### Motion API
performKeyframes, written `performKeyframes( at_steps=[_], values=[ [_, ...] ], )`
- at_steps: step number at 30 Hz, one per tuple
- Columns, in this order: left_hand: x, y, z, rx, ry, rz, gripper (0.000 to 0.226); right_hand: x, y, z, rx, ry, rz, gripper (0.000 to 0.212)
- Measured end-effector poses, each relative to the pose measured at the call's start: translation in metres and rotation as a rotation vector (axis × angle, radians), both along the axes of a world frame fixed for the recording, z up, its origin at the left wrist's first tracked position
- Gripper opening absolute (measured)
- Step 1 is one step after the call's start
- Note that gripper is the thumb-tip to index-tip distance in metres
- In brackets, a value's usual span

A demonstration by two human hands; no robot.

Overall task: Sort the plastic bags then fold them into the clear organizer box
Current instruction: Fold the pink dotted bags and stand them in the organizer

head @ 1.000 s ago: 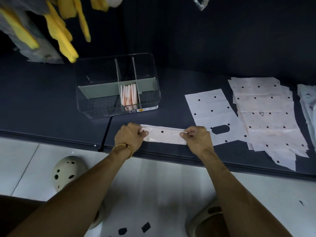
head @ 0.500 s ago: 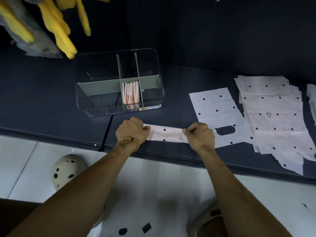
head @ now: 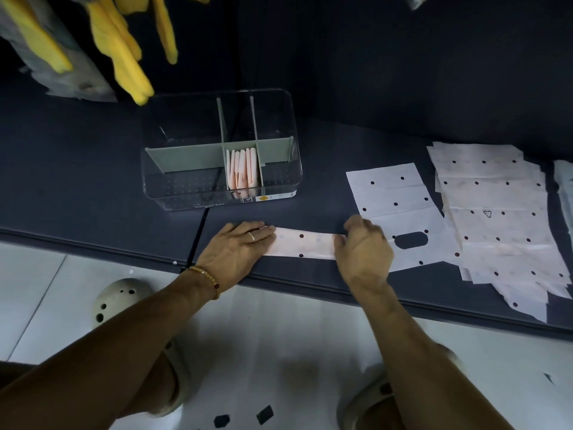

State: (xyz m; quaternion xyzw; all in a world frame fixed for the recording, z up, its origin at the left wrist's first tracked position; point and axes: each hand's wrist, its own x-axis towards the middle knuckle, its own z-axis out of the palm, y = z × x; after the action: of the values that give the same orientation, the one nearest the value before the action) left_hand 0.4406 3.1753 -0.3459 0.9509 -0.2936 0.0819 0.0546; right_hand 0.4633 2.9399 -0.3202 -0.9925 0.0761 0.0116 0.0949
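Folded bag strip (head: 304,246), lower centre: both ends hidden, left end under left hand (head: 236,252), right end behind right hand (head: 363,251). Right hand motion-blurred, so can't tell if fingers pinch the strip or just press. Yellow hanging items (head: 124,51), upper left, cut off by top edge, blurred; can't ID. Pale bag (head: 565,187) at right edge mostly out of frame. Box label (head: 269,198) print too small to read. Folded bags (head: 243,169) in box's centre compartment overlap, count unclear. Both shoes (head: 117,301) partly hidden behind forearms.

clear glossy plastic organizer box (head: 279,187); matt dark tabletop (head: 77,197).
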Motion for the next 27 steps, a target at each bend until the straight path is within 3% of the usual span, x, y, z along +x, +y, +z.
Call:
performKeyframes(
  at_steps=[3, 5, 7, 12, 19, 24, 27],
  values=[
    [0.003, 0.0, 0.002, -0.007, 0.034, 0.003, 0.048, -0.021, 0.042, -0.003, 0.024, -0.167, 0.351, 0.025],
    [0.003, 0.001, 0.003, -0.05, 0.059, 0.014, 0.047, -0.035, 0.069, -0.014, 0.163, -0.005, 0.491, 0.046],
    [0.002, 0.001, 0.003, -0.067, 0.082, 0.023, 0.047, -0.046, 0.076, -0.026, 0.18, 0.17, 0.501, 0.063],
    [0.003, -0.001, 0.007, -0.041, 0.092, 0.043, 0.041, -0.052, 0.021, -0.038, -0.062, 0.194, 0.48, 0.075],
    [-0.002, -0.005, 0.008, -0.078, 0.128, 0.088, 0.033, -0.056, -0.021, -0.028, -0.163, 0.207, 0.323, 0.075],
    [-0.029, -0.013, 0.006, -0.096, 0.039, 0.116, 0.024, -0.064, 0.001, -0.015, -0.131, -0.025, 0.461, 0.049],
    [-0.051, -0.013, 0.003, -0.055, 0.081, 0.075, 0.045, -0.068, 0.008, -0.014, -0.077, -0.031, 0.461, 0.038]
  ],
)
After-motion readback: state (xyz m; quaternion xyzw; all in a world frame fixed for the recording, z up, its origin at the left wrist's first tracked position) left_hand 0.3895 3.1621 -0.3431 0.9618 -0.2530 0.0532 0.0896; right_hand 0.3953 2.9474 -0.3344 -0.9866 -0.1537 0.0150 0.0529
